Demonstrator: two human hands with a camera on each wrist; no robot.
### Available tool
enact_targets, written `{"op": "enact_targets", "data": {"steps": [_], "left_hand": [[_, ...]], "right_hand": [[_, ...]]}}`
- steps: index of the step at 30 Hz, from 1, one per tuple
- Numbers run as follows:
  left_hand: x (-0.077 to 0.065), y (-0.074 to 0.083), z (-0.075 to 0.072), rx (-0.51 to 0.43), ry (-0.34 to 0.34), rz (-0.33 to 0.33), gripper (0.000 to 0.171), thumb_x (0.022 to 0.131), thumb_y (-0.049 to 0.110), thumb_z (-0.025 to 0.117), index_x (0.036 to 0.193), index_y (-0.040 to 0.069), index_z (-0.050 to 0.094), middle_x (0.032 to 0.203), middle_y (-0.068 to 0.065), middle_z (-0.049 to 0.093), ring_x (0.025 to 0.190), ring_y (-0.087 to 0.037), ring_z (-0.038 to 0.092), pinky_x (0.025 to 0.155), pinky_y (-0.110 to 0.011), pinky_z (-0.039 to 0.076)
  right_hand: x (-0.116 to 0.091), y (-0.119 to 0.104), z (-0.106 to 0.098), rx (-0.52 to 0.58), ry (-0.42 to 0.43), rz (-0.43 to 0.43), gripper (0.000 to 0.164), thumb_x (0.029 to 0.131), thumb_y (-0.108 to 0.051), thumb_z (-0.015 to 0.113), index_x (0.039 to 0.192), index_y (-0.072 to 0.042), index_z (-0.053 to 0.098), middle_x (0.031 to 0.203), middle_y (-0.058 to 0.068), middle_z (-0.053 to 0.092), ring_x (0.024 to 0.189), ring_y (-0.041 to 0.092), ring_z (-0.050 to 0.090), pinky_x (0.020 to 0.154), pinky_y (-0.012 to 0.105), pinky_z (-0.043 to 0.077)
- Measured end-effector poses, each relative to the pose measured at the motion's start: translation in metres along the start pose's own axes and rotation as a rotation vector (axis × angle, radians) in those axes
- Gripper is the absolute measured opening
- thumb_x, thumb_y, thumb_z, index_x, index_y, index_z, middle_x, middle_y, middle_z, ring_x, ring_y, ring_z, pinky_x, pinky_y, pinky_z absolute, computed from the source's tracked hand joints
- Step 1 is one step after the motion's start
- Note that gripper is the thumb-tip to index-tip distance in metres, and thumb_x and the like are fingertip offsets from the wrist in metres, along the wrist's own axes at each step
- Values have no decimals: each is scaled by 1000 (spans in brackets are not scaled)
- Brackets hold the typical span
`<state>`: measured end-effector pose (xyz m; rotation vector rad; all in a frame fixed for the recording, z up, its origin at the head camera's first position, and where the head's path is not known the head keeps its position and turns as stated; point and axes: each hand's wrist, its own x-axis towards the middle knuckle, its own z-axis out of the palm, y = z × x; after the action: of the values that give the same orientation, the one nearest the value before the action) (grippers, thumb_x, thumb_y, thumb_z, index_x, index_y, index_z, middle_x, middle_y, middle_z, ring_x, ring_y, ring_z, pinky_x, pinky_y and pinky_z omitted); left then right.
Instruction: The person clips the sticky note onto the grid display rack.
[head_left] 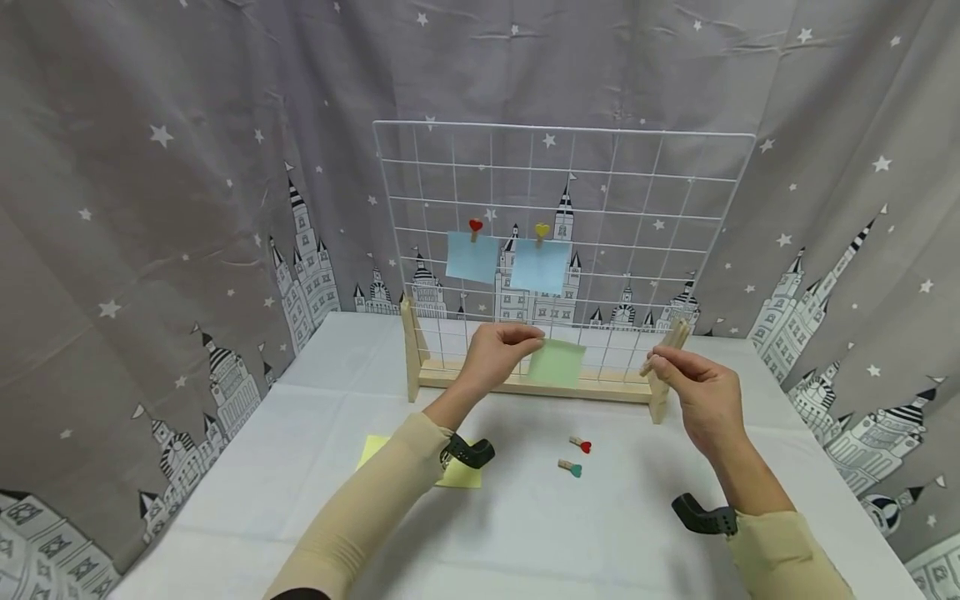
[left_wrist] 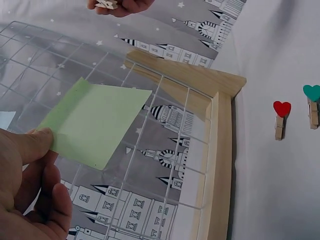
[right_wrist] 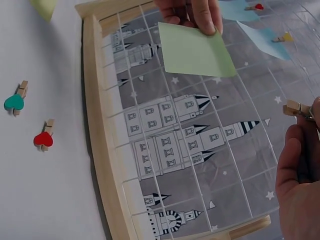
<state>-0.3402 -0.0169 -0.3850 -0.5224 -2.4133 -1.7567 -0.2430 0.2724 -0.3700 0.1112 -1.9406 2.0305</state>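
In the head view my left hand (head_left: pixel 495 354) pinches a pale green sticky note (head_left: pixel 557 363) by its edge, in front of the lower part of a white wire grid (head_left: pixel 637 246). My right hand (head_left: pixel 701 392) pinches a small wooden clothespin (right_wrist: pixel 295 108) between thumb and fingers, near the grid's right foot. Two blue sticky notes hang on the grid: the left one (head_left: pixel 472 258) under a red heart clothespin (head_left: pixel 476 227), the right one (head_left: pixel 540 268) under a yellow heart clothespin (head_left: pixel 542 232).
A red heart clothespin (head_left: pixel 581 445) and a teal heart clothespin (head_left: pixel 571 468) lie on the white table (head_left: pixel 540 533). Yellow sticky notes (head_left: pixel 461 476) lie partly under my left forearm. The grid stands in a wooden base (head_left: pixel 615 390); a grey castle-print curtain (head_left: pixel 225 125) hangs behind.
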Motion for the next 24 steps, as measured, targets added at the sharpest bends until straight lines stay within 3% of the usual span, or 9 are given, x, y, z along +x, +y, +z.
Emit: {"op": "enact_targets", "data": {"steps": [6,14,24], "left_hand": [[1,11,1,6,-8,-2,16,95,27,77,108,20,82,110,4,79,102,-13,72,85,-32,59],[6,25,7,3,-20,46,14,94,24,77,107,20,82,109,3,78,95,-12,71,79,-27,58],[11,37,13,2,-31,80,15,95,25,77,108,18,82,107,3,79,94,-11,71,77,-26,58]], "right_hand": [[2,-4,1,36,-4,-21,28,95,-5,73,123,0,73,101,-13,77,100,1,70,91,12,54],[8,-12,5,47,0,-46,14,94,3,71,106,0,79,93,-11,78,95,3,70,85,14,56],[16,-23,6,103,-26,-115,13,90,5,75,101,2,80,88,-8,80,100,7,69,89,15,55]]}}
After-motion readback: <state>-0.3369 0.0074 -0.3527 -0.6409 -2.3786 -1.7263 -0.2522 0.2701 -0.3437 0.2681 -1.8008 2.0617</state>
